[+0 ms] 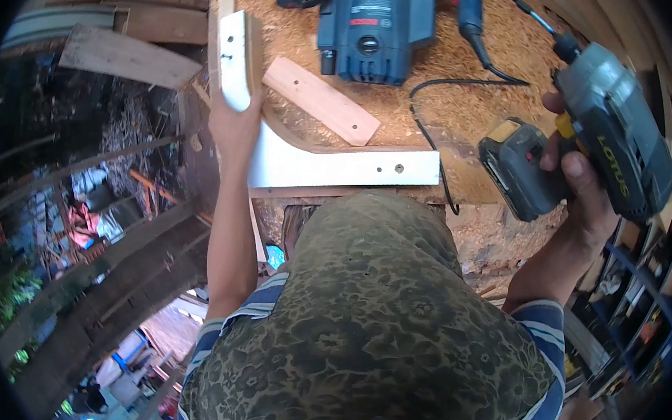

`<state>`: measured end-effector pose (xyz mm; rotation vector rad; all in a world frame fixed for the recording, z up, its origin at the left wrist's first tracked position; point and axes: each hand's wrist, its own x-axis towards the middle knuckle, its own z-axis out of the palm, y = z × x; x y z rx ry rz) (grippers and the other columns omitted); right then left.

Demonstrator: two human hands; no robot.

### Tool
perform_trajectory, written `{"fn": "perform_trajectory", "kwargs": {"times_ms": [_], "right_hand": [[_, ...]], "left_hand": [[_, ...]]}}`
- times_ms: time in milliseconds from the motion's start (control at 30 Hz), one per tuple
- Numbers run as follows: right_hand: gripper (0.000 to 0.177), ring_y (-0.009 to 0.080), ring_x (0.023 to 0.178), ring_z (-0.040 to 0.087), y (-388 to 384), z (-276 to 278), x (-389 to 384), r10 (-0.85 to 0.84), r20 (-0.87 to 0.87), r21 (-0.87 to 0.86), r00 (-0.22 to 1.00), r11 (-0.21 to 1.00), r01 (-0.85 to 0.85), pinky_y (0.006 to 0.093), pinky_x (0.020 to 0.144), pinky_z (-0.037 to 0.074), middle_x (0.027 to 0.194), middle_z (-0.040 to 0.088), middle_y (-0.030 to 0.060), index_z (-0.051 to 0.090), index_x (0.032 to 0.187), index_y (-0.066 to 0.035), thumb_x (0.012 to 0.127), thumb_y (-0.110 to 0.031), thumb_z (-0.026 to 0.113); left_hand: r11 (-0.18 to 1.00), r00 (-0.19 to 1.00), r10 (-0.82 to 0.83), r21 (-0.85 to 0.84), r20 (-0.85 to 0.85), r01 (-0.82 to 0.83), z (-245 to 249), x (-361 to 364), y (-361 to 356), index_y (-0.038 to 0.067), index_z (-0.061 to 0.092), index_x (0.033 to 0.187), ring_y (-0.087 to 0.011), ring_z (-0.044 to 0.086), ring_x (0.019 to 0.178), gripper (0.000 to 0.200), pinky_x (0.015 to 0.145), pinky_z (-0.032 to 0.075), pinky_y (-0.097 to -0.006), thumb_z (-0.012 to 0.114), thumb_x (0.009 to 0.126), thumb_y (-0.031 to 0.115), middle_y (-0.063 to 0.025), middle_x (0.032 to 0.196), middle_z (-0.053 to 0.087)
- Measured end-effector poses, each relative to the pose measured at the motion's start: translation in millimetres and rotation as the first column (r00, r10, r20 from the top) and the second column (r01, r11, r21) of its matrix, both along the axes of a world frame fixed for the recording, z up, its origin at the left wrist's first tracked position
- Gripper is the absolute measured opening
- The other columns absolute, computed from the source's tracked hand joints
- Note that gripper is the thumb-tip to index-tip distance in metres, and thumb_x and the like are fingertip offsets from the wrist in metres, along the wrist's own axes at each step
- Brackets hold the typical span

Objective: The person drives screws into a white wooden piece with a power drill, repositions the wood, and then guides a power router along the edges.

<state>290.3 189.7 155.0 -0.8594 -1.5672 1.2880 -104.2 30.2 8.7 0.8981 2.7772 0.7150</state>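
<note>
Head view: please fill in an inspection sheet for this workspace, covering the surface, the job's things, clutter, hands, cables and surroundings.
Surface: workbench, covered in sawdust.
Job's things: white L-shaped piece lies at the bench's near edge, with a hole near each end; cordless drill has its battery fitted.
Clutter: blue power tool sits at the far side; short wooden strip with a hole lies beside the white piece.
Hands: left hand grips the white L-shaped piece near its bend; right hand holds the cordless drill by its handle.
Cables: black cable loops across the sawdust and runs over the bench's edge.
Surroundings: scrap planks on the left; shelves on the right.
</note>
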Motion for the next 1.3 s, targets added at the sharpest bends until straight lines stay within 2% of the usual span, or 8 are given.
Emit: {"fn": "perform_trajectory", "kwargs": {"times_ms": [267, 300, 367, 400, 533, 700, 767, 1300], "right_hand": [[0.05, 0.0148, 0.068, 0.062, -25.0, -11.7, 29.5, -0.025, -0.068, -0.053, 0.997, 0.998, 0.021, 0.0278, 0.065, 0.053, 0.118, 0.068, 0.0279, 0.062, 0.13, 0.002, 0.084, -0.01, 0.078], [0.05, 0.0145, 0.068, 0.063, -30.3, -10.6, 29.3, -0.039, -0.071, -0.025, 0.997, 0.999, 0.037, 0.0279, 0.065, 0.053, 0.116, 0.069, 0.0273, 0.062, 0.13, 0.002, 0.085, -0.011, 0.078], [0.046, 0.014, 0.068, 0.064, -37.3, -10.2, 35.5, -0.041, -0.068, 0.027, 0.997, 0.999, 0.043, 0.028, 0.064, 0.054, 0.113, 0.07, 0.0258, 0.064, 0.127, 0.001, 0.085, -0.013, 0.079], [0.046, 0.014, 0.068, 0.064, -39.7, -9.7, 38.4, -0.055, -0.072, 0.035, 0.996, 0.998, 0.057, 0.028, 0.064, 0.054, 0.113, 0.07, 0.0258, 0.064, 0.127, 0.001, 0.085, -0.013, 0.079], [0.038, 0.0139, 0.068, 0.064, -53.2, -1.7, 39.0, -0.006, -0.092, 0.112, 0.996, 0.994, 0.017, 0.0277, 0.064, 0.054, 0.113, 0.07, 0.0259, 0.068, 0.119, 0.0, 0.086, -0.014, 0.079], [0.035, 0.0136, 0.068, 0.064, -70.9, -1.6, 40.0, 0.005, -0.107, 0.099, 0.994, 0.995, 0.005, 0.0279, 0.065, 0.054, 0.114, 0.07, 0.0259, 0.068, 0.117, -0.001, 0.087, -0.014, 0.079], [0.039, 0.013, 0.073, 0.065, -77.9, 1.1, 36.7, 0.008, -0.172, 0.03, 0.985, 1.0, -0.003, 0.0266, 0.062, 0.055, 0.108, 0.074, 0.0161, 0.067, 0.12, 0.002, 0.085, -0.006, 0.08], [0.056, 0.0157, 0.069, 0.064, -78.4, 22.5, -24.5, 0.204, 0.059, 0.004, 0.977, 0.979, -0.204, 0.0279, 0.063, 0.053, 0.115, 0.069, 0.0244, 0.057, 0.133, 0.003, 0.082, -0.009, 0.079]], "left_hand": [[1.0, 0.999, -0.012, 0.002, 0.042, 0.012, -21.5, -13.9, -19.7, -0.008, 0.056, 0.133, -0.0438, 0.063, 0.113, 0.074, 0.098, 0.048, -0.0487, 0.081, 0.079, 0.036, -0.0308, 0.119, 0.066], [1.0, 0.966, -0.01, -0.005, -0.258, 0.009, -23.7, -6.2, -18.8, -0.006, 0.05, 0.14, -0.043, 0.054, 0.126, 0.08, 0.106, 0.041, -0.0506, 0.081, 0.079, 0.037, -0.0309, 0.128, 0.059], [0.973, 0.903, -0.181, 0.064, -0.389, 0.223, -17.7, 5.5, -30.6, -0.006, 0.052, 0.136, -0.043, 0.051, 0.128, 0.076, 0.108, 0.04, -0.0494, 0.082, 0.079, 0.035, -0.0287, 0.131, 0.057], [0.902, 0.796, -0.314, 0.099, -0.517, 0.421, -7.7, 18.7, -34.1, -0.007, 0.055, 0.133, -0.0429, 0.048, 0.13, 0.073, 0.11, 0.039, -0.0481, 0.082, 0.079, 0.033, -0.0265, 0.133, 0.056], [0.365, 0.366, -0.93, 0.038, -0.04, 0.93, 25.1, 84.3, -43.3, 0.002, 0.057, 0.132, -0.0378, 0.055, 0.122, 0.072, 0.106, 0.044, -0.0487, 0.085, 0.071, 0.026, -0.0188, 0.128, 0.06], [0.409, 0.411, -0.909, -0.032, 0.066, 0.912, 7.8, 88.9, -46.9, 0.002, 0.06, 0.128, -0.0358, 0.057, 0.117, 0.064, 0.1, 0.049, -0.0459, 0.083, 0.07, 0.019, -0.0196, 0.125, 0.061], [0.425, 0.425, -0.904, -0.022, 0.034, 0.905, 7.1, 91.7, -51.3, 0.002, 0.06, 0.128, -0.0352, 0.058, 0.115, 0.063, 0.099, 0.049, -0.045, 0.082, 0.07, 0.017, -0.0191, 0.124, 0.061], [0.433, 0.47, -0.871, 0.227, -0.143, 0.872, -18.0, 80.8, -69.1, 0.005, 0.058, 0.135, -0.0347, 0.057, 0.116, 0.069, 0.1, 0.049, -0.0451, 0.08, 0.072, 0.023, -0.0153, 0.124, 0.062]]}}
